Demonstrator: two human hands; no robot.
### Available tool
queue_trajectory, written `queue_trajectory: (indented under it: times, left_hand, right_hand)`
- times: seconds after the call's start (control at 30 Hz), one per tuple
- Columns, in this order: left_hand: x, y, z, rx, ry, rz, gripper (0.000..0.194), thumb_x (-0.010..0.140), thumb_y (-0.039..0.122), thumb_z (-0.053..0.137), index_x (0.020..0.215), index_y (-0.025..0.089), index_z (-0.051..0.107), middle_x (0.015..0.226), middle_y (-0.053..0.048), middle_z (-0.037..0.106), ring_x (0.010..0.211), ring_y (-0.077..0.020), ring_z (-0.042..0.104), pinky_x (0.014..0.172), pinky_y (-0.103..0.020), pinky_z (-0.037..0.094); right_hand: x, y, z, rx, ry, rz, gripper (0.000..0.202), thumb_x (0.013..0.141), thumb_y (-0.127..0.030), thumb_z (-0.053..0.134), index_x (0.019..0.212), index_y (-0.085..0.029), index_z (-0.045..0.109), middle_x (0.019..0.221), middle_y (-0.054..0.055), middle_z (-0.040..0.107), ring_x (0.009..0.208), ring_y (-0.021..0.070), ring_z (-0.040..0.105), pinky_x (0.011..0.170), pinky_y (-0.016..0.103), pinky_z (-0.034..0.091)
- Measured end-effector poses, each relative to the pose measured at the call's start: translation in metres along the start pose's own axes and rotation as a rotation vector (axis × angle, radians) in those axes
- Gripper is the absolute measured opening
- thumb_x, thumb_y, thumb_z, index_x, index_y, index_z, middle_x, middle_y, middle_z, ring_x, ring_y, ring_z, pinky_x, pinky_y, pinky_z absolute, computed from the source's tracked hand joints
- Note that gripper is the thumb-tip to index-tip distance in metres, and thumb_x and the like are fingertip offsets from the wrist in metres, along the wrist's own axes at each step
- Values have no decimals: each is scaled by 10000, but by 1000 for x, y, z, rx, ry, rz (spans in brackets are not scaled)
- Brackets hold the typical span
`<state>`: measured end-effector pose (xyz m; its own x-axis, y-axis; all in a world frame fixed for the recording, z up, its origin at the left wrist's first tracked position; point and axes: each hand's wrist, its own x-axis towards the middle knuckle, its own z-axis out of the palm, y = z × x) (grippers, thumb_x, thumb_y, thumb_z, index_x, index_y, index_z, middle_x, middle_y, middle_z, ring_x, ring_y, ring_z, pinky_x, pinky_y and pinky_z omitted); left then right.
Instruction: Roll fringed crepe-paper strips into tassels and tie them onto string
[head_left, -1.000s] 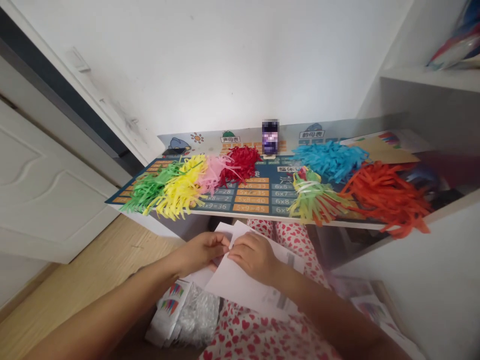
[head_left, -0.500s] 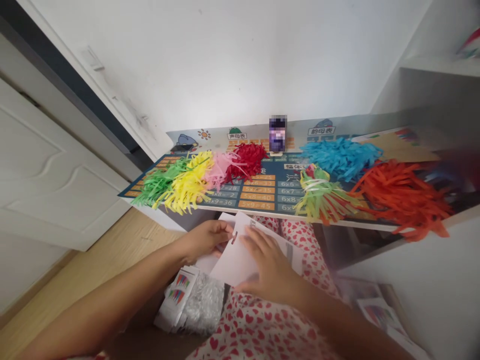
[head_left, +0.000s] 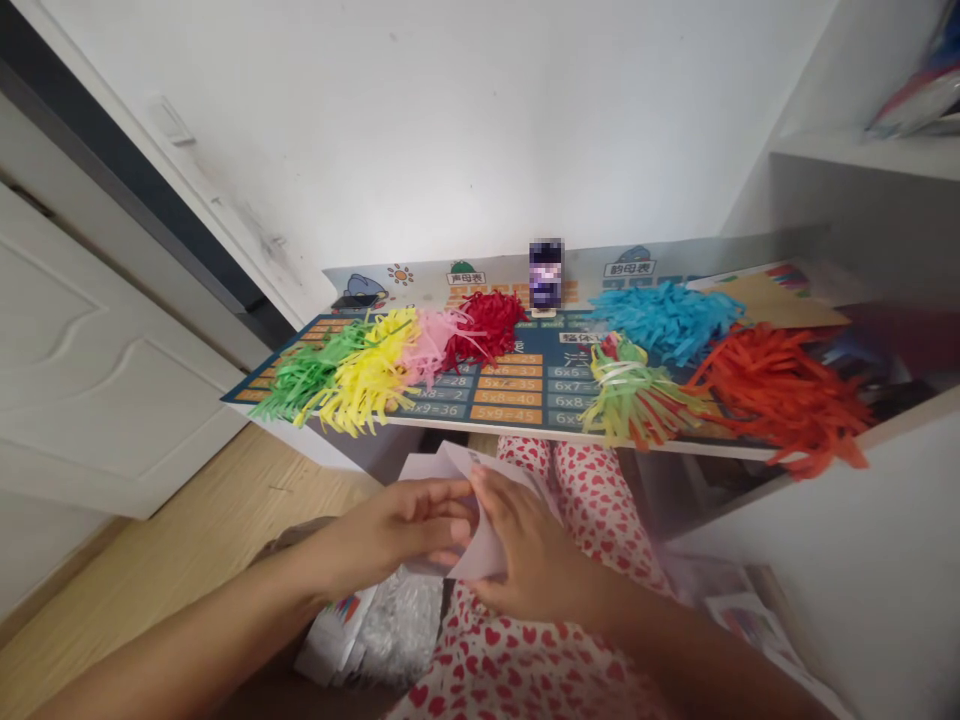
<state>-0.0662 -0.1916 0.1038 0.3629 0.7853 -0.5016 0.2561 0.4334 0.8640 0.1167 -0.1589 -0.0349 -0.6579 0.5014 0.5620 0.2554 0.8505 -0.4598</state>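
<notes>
- White paper (head_left: 487, 548), bent, is held above the wearer's lap; all clock directions here are read from it.
- The right hand (head_left: 536, 550), at 3 o'clock, has its grip closed on the paper, fingers over the upper edge, thumb at the lower.
- The left hand (head_left: 412, 528), at 9 o'clock, shows a loosely curled grip with fingertips against the paper; whether it pinches the paper cannot be told.
- Heart-print trousers (head_left: 525, 660) fill 6 o'clock.
- A clear plastic bag (head_left: 403, 628) lies at 8 o'clock.
- The bench (head_left: 508, 405) stretches across 12 o'clock, under a printed times-table cover.
- On it, 4 touching fringe bundles: green (head_left: 300, 375) at 10, yellow (head_left: 371, 375) near 11, pink (head_left: 431, 348) past 11, red (head_left: 489, 328) at 12.
- A tied multicolored bundle (head_left: 634, 395) and a blue bundle (head_left: 667, 318) sit between 1 and 2, an orange bundle (head_left: 784, 395) at 2.
</notes>
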Motion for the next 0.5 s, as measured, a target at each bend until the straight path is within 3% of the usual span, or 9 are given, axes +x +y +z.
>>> queue_trajectory:
  times: [0.07, 0.1, 0.2, 0.3, 0.37, 0.4, 0.5]
  left_hand:
    - [-10, -1, 3, 160, 50, 86, 404, 827, 444, 665, 1182, 250, 673, 1015, -73, 706, 900, -223, 652, 831, -350, 518]
    - [-15, -3, 4, 266, 140, 167, 393, 814, 431, 680, 1168, 262, 690, 1019, -82, 716, 922, -250, 656, 862, -377, 511]
    - [-17, -25, 0, 521, 560, 498, 400, 704, 380, 781, 1093, 298, 730, 1109, -92, 715, 1065, -322, 624, 1013, -445, 436]
    - [17, -67, -9, 468, 963, 792, 413, 738, 494, 710, 1083, 269, 696, 1204, -96, 664, 1188, -331, 561, 1081, -475, 384]
    - [57, -94, -13, 270, 1236, 834, 585, 810, 623, 562, 1243, 230, 576, 1362, -125, 543, 1308, -321, 465, 1113, -467, 346]
    - [79, -106, -12, 146, 1262, 803, 650, 839, 666, 479, 1307, 217, 513, 1392, -142, 510, 1321, -307, 454, 1105, -442, 360]
    - [129, -124, 3, -182, 921, 713, 804, 814, 784, 355, 1390, 226, 411, 1392, -163, 523, 1270, -289, 529, 1043, -394, 443]
  right_hand:
    - [-1, 0, -2, 53, 52, 12, 985, 697, -277, 687, 1520, -155, 160, 1425, 194, 481, 1309, 310, 474, 1059, 491, 424]
    - [-1, 2, -3, 76, 70, 44, 930, 698, -249, 674, 1503, -176, 216, 1394, 174, 520, 1262, 298, 520, 1038, 474, 447]
    - [-6, 14, -8, 174, 138, 185, 729, 749, -178, 610, 1430, -229, 354, 1256, 115, 635, 1127, 253, 620, 969, 441, 501]
    - [-15, 31, -19, 258, 185, 294, 488, 849, -163, 522, 1328, -245, 480, 1095, 62, 712, 1000, 202, 682, 882, 378, 551]
    - [-23, 41, -28, 204, 222, 333, 347, 893, -201, 492, 1228, -234, 577, 1081, 65, 720, 975, 199, 694, 843, 349, 567]
    - [-28, 44, -33, 153, 263, 350, 303, 905, -222, 486, 1180, -228, 612, 1077, 70, 723, 967, 203, 698, 833, 344, 572]
    - [-41, 49, -42, 12, 440, 415, 266, 916, -277, 501, 1133, -222, 645, 1042, 74, 733, 942, 218, 706, 821, 343, 586]
